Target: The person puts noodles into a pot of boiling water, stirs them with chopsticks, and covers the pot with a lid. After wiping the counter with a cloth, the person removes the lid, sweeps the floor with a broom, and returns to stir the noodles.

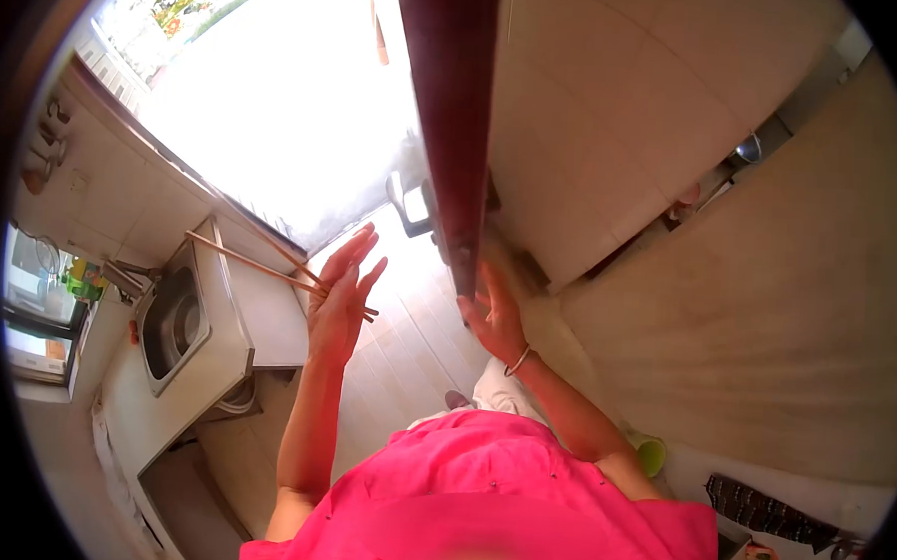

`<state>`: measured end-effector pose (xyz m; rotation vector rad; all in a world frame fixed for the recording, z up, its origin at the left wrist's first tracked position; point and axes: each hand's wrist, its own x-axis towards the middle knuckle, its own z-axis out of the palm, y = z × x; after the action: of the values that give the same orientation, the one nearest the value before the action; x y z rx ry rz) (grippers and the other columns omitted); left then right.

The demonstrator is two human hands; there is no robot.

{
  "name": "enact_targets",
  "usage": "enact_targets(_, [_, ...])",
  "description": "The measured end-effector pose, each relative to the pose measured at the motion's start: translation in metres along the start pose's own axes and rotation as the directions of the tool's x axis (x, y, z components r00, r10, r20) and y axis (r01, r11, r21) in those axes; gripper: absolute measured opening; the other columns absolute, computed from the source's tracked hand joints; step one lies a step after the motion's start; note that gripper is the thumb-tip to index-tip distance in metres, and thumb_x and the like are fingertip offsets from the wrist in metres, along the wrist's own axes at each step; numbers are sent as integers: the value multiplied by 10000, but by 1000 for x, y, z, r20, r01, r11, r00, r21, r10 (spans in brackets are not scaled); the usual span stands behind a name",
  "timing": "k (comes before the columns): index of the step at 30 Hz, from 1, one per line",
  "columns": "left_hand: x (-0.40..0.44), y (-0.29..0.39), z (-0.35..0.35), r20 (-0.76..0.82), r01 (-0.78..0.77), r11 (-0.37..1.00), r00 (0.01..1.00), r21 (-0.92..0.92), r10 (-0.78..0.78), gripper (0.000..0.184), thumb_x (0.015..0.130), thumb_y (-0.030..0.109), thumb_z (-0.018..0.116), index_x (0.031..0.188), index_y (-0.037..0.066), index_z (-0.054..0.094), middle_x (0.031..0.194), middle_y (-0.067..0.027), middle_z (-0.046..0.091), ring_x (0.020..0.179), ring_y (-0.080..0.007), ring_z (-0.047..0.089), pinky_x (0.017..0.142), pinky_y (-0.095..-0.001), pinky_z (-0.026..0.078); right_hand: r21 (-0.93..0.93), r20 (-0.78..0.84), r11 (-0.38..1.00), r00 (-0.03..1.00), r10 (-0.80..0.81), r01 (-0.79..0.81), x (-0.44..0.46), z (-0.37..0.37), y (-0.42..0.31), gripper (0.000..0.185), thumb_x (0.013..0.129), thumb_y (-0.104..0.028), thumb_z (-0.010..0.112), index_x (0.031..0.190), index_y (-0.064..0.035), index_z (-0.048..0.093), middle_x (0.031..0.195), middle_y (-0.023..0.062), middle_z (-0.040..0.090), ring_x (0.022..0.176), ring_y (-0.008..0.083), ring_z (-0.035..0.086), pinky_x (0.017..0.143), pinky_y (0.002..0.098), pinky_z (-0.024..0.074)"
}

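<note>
A pair of wooden chopsticks (pixel 254 262) lies across my left hand (pixel 339 300), pinned near the thumb, with the other fingers stretched out. Their long ends point left towards the sink, and the short ends stick out past my palm. My right hand (pixel 497 322) is at the near edge of a dark red door (pixel 444 100), thumb on one side and fingers on the other. Some of those fingertips are blurred or hidden by the door. A metal door handle (pixel 409 204) sits on the door's left face, ahead of both hands.
Left of me, a steel sink (pixel 174 318) is set in a counter (pixel 230 356). Bright daylight fills the doorway (pixel 275 122) ahead. A tiled wall (pixel 616 117) stands beyond the door, and a large pale panel (pixel 748 293) is at the right. A green container (pixel 651 455) is near my right elbow.
</note>
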<state>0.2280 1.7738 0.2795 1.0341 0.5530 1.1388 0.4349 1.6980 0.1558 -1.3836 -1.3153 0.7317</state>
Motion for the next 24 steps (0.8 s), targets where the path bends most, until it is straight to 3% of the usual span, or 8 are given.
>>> enact_targets(3, [5, 4, -19, -73, -11, 1000, 997, -6, 10, 343, 936, 17, 372, 1258, 35, 489, 1368, -137, 403, 1296, -264, 352, 1063, -450, 331, 0, 322, 996, 943, 84, -89, 0, -2, 13, 625, 839, -225, 629, 1362, -50, 334, 1382, 150, 362, 1252, 300, 402, 948, 392, 433])
enact_targets(6, [-8, 13, -51, -296, -47, 999, 954, -19, 39, 295, 930, 13, 393, 1200, 5, 513, 1248, -139, 506, 1124, -268, 526, 983, -470, 422, -364, 400, 925, 915, 47, 112, 53, 8, 98, 610, 848, -276, 605, 1350, -40, 352, 1382, 177, 359, 1270, 321, 368, 1027, 389, 345])
enact_targets(7, [-22, 14, -83, -329, -55, 998, 943, -28, 43, 270, 926, 35, 413, 1177, 5, 506, 1122, -138, 555, 987, -249, 568, 842, -430, 483, -408, 430, 900, 902, 43, 151, 82, 7, 114, 610, 852, -316, 581, 1337, -20, 359, 1388, 191, 348, 1288, 330, 334, 1070, 372, 270])
enact_targets(10, [-38, 23, -113, -582, 14, 985, 808, 172, 90, 195, 907, 87, 461, 1069, -7, 519, 841, -110, 606, 661, -187, 581, 540, -356, 529, -482, 387, 822, 916, -109, 301, 186, 20, 188, 612, 830, -318, 584, 1348, -85, 355, 1379, 145, 362, 1220, 298, 415, 947, 409, 407])
enact_targets(13, [-61, 21, -153, -581, 0, 940, 787, 340, 210, 231, 882, 110, 493, 1070, -21, 527, 905, -112, 606, 736, -201, 596, 598, -340, 533, -503, 400, 802, 909, -115, 323, 322, 47, 236, 473, 838, -239, 539, 1257, -54, 423, 1266, 195, 440, 1171, 357, 436, 933, 428, 415])
enact_targets(16, [-23, 15, -136, -908, -108, 943, 255, 315, 333, 331, 889, 140, 482, 1162, -47, 495, 1100, -140, 568, 929, -223, 595, 641, -339, 546, -515, 415, 830, 909, 22, 215, 457, 79, 280, 259, 819, -174, 495, 1023, -14, 508, 1038, 244, 565, 859, 400, 605, 763, 450, 502])
enact_targets(20, [-22, 5, -115, -727, -297, 917, 563, 265, 393, 381, 933, 149, 386, 1233, -78, 441, 1272, -176, 479, 1192, -269, 442, 1054, -417, 331, -595, 289, 804, 939, 187, 22, 605, 125, 340, 387, 796, -234, 533, 1101, 3, 516, 1014, 253, 605, 923, 387, 603, 798, 427, 497])
enact_targets(24, [-54, -12, -123, -794, -318, 887, 411, 334, 447, 362, 938, 121, 357, 1213, -92, 455, 1269, -191, 483, 1160, -273, 470, 1040, -404, 349, -362, 75, 922, 981, 178, -140, 702, 153, 384, 432, 818, -257, 509, 1170, -8, 490, 1009, 243, 610, 960, 373, 597, 799, 411, 500])
